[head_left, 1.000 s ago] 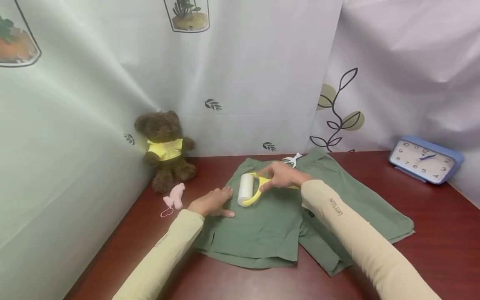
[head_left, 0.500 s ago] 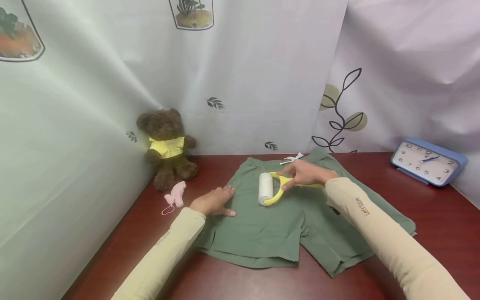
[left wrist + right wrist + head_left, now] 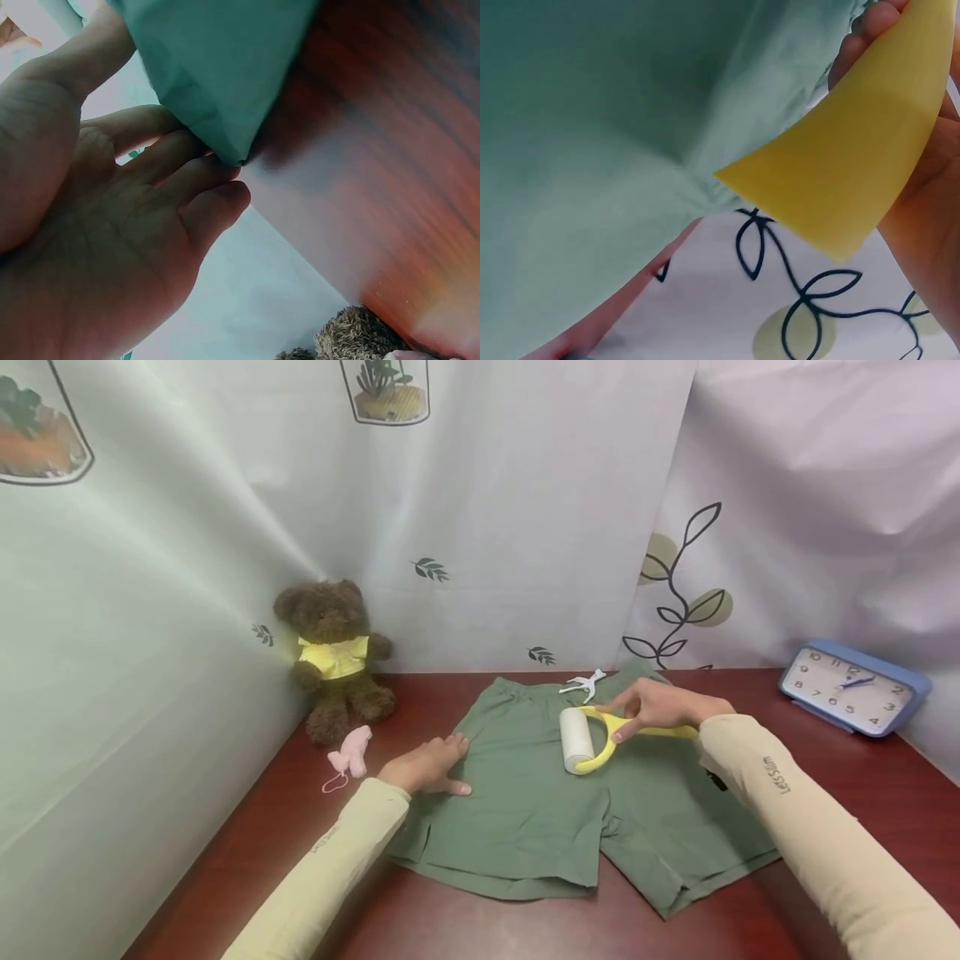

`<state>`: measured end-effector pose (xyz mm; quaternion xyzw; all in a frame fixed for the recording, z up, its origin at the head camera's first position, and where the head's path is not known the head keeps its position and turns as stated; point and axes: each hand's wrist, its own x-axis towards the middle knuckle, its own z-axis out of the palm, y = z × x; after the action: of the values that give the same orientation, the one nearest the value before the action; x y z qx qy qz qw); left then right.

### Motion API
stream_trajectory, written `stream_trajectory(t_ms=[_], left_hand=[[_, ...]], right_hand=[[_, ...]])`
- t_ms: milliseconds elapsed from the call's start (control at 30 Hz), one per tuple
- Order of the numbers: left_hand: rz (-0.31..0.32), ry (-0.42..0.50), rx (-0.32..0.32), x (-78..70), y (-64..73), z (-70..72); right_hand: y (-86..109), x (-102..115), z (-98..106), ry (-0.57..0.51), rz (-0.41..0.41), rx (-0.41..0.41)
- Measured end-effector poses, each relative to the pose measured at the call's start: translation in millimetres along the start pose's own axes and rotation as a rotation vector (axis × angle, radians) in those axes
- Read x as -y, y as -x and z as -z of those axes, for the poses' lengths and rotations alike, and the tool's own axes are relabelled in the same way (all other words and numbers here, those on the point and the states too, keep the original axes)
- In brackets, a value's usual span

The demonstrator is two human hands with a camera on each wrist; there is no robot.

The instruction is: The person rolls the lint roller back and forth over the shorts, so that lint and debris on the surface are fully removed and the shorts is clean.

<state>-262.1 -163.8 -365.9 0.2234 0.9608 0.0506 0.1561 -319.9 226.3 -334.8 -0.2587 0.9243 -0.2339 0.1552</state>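
Note:
Green shorts (image 3: 517, 814) lie spread on the dark red table, their white drawstring (image 3: 587, 683) at the far edge. My left hand (image 3: 426, 767) rests on the left side of the shorts with its fingers extended. In the left wrist view the green cloth (image 3: 217, 67) comes down over those fingers. My right hand (image 3: 663, 703) grips a lint roller with a white roll (image 3: 576, 741) and a yellow handle. The roll overlaps the middle of the shorts, below the waistband. In the right wrist view the broad end of the yellow handle (image 3: 855, 142) sticks out from my palm.
A brown teddy bear (image 3: 333, 660) in a yellow shirt sits at the back left. Near it is a small pink object (image 3: 352, 752) with a loop. A blue alarm clock (image 3: 855, 687) leans at the back right. White curtains (image 3: 510, 510) bound the table (image 3: 480, 927).
My right hand has moved the lint roller to the right, from the left leg of the shorts to their middle. My left hand has stayed in place.

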Motion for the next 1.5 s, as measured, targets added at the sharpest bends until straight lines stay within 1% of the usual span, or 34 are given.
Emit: stream_trajectory(t_ms=[67, 233, 333, 433, 500, 600, 833, 1067, 1300, 1400, 1500], left_hand=[[-0.001, 0.009, 0.002, -0.1, -0.3, -1.3], [0.005, 0.021, 0.002, -2.1, 0.0, -2.5], [-0.005, -0.012, -0.008, -3.8, -0.1, -1.5], [-0.013, -0.043, -0.016, -5.7, -1.4, -0.7], [-0.013, -0.045, -0.013, -6.8, -2.0, -1.2], [0.001, -0.036, -0.001, -8.2, -1.5, -2.6], [-0.003, -0.080, 0.002, -9.7, -1.9, 0.4], [-0.004, -0.067, -0.001, -8.5, 0.7, 3.3], [-0.003, -0.052, 0.006, -6.0, 1.0, 1.5], [0.002, -0.055, 0.009, -6.2, 0.8, 1.4], [0.004, -0.066, 0.003, -6.5, 0.0, 2.5]], right_hand=[[4.2, -5.7, 1.6, 0.001, -0.018, 0.006], [14.8, -16.6, 5.1, 0.013, -0.012, -0.015], [21.8, -22.2, 7.4, 0.018, -0.016, -0.026], [28.3, -28.2, 11.4, 0.027, -0.038, -0.032], [33.1, -33.1, 14.9, 0.031, -0.052, -0.032], [41.7, -44.5, 18.9, 0.038, -0.067, -0.033], [65.1, -70.5, 28.9, 0.014, -0.106, -0.043], [88.6, -89.7, 39.8, 0.035, -0.170, -0.061], [106.0, -107.3, 44.7, 0.050, -0.185, -0.057], [114.4, -113.1, 48.1, 0.071, -0.190, -0.059], [125.6, -120.3, 52.3, 0.068, -0.196, -0.059]])
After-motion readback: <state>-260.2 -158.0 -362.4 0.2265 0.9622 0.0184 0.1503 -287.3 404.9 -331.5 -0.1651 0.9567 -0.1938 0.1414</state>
